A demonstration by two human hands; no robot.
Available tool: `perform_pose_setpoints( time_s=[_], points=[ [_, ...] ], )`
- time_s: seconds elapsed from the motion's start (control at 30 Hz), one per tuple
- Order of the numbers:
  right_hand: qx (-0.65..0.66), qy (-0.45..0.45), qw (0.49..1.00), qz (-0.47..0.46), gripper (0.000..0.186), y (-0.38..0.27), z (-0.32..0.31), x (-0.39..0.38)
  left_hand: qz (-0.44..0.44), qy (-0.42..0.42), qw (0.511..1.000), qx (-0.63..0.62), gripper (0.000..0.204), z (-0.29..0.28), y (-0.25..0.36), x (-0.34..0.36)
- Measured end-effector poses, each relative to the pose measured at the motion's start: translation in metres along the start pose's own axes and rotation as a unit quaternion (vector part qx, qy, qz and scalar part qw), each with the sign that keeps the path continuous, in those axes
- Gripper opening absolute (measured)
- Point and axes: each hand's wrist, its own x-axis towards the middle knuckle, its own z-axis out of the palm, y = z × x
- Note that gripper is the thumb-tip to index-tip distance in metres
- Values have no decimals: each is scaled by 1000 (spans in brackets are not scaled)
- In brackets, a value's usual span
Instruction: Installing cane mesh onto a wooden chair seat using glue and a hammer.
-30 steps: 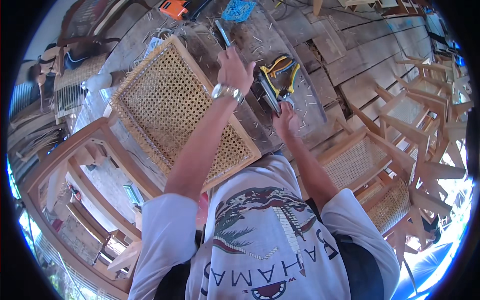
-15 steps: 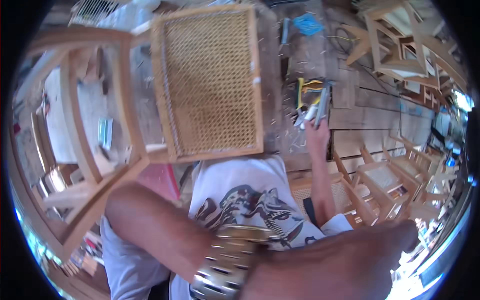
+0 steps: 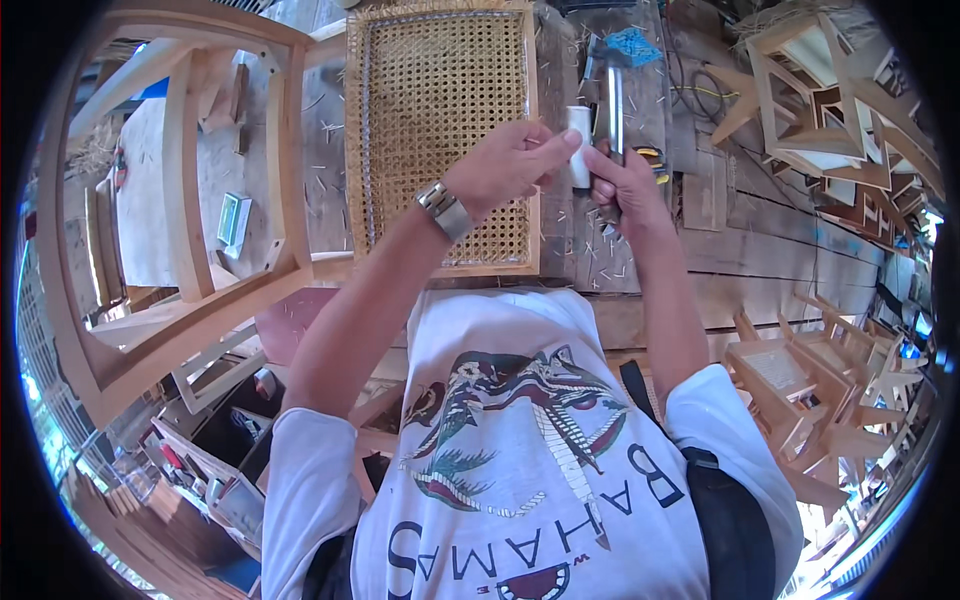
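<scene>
- Head view, landmark: one rectangular cane-webbed panel [image 3: 440,150], wooden frame with open hexagonal weave, at the upper centre in front of the wearer.
- Left hand [image 3: 512,168]: over the panel's right side; fingers curled, thumb extended to the white cylinder; whether it grips anything cannot be told.
- Metal-link wristwatch [image 3: 445,210]: on the left wrist, in front of the panel's lower right part.
- White cylinder [image 3: 579,150]: plain, upright in view, just right of the panel, between the two hands; which hand bears it cannot be told.
- Right hand [image 3: 635,190]: right of the panel, fingers closed round the metal tool.
- Metal tool [image 3: 616,105]: long, shiny, pointing away from the wearer, right of the panel; exact kind unclear.
- Yellow-and-black tool [image 3: 655,163]: farther right of the panel, partly hidden behind the right hand.
- Crumpled blue plastic piece [image 3: 632,46]: right of the panel's far end.
- Bare wooden chair frame [image 3: 183,190]: left of the panel.
- Green-and-white box [image 3: 233,222]: left of the panel, seen through the chair frame.
- Wooden chairs [image 3: 775,370]: clustered well to the right of the panel, nearer the wearer.
</scene>
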Motion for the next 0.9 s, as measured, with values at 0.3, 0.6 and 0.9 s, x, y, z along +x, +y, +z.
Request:
perform_pose_setpoints(
  time_s=[0.3,0.6,0.9],
  points=[
    [64,-37,997,25,18,28,40,21,36,42,992,-116,31,-2,-48,7],
    [36,8,999,-22,20,25,4,12,-14,239,903,-357,29,-23,-46,-24],
    [-40,59,997,20,25,45,-40,-14,24,213,817,-536,30,-56,-54,-32]
  ],
)
